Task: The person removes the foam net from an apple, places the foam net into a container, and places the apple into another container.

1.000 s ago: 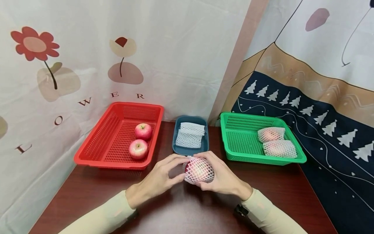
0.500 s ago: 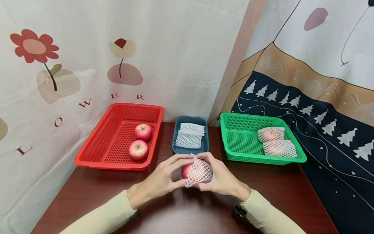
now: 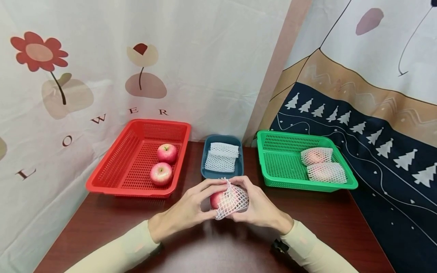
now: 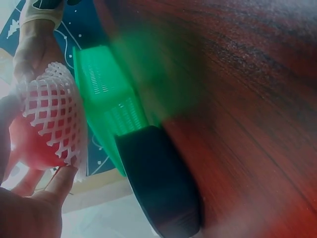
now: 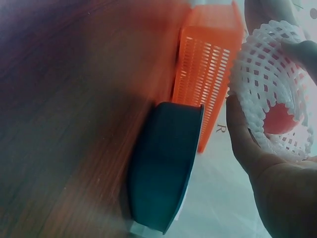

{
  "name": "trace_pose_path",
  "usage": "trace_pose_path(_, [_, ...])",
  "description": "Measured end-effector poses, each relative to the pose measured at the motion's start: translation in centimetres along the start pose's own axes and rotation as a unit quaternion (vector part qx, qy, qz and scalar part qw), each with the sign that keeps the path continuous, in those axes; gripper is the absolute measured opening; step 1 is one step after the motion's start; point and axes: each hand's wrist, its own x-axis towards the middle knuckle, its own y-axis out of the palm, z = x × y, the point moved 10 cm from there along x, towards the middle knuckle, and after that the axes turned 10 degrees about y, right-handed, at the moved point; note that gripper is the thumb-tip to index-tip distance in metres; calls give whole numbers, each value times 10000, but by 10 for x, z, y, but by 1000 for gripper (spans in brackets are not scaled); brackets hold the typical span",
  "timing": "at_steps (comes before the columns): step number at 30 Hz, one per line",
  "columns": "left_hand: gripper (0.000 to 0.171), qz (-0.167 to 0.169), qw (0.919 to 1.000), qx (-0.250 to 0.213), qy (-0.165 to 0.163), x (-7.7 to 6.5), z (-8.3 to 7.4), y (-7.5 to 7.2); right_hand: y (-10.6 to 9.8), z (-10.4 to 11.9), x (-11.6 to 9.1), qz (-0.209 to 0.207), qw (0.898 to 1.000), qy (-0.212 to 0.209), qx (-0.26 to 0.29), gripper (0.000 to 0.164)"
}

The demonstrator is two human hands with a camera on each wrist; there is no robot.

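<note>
Between my two hands, in front of the small blue tray, is a red apple (image 3: 216, 200) partly covered by a white foam net sleeve (image 3: 233, 203). The apple's left side shows bare. My left hand (image 3: 186, 206) pinches the sleeve's left edge, thumb below and fingers above. My right hand (image 3: 261, 206) curls round the sleeved right side of the apple. In the left wrist view the foam net (image 4: 54, 109) covers the upper part of the apple (image 4: 32, 144). The right wrist view shows red skin (image 5: 280, 119) through the sleeve's open end.
A red basket (image 3: 116, 189) at the left holds two bare apples (image 3: 161, 174). The blue tray (image 3: 222, 174) at the back middle contains folded foam net sleeves (image 3: 221, 157). At the right, a green basket (image 3: 283, 182) bears two net-covered apples (image 3: 326, 172). A printed curtain hangs behind.
The left hand has pulled the sleeve's left edge, which now gathers toward the right, so more of the apple's red left side shows. The baskets and tray have not moved.
</note>
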Motion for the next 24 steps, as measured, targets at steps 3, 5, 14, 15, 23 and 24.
trace_pose_path(3, [79,-41,10000,28,34,2,0,-1,-2,1,1,54,10000,57,14,92])
trace_pose_path(5, [79,-68,10000,11,38,2,0,-2,-3,1,2,106,9999,95,14,92])
trace_pose_path(14, [78,-46,10000,-55,-13,4,3,-2,-5,1,4,255,9992,180,-237,92])
trace_pose_path(15, [79,-58,10000,-44,-13,5,3,-3,-6,1,5,236,9993,155,-262,91])
trace_pose_path(23, [77,-154,9998,-16,-103,8,7,-12,-21,11,6,44,9987,-234,-452,87])
trace_pose_path(24, [76,-164,9998,-27,-126,8,8,-14,-22,13,6,12,9983,-297,-498,86])
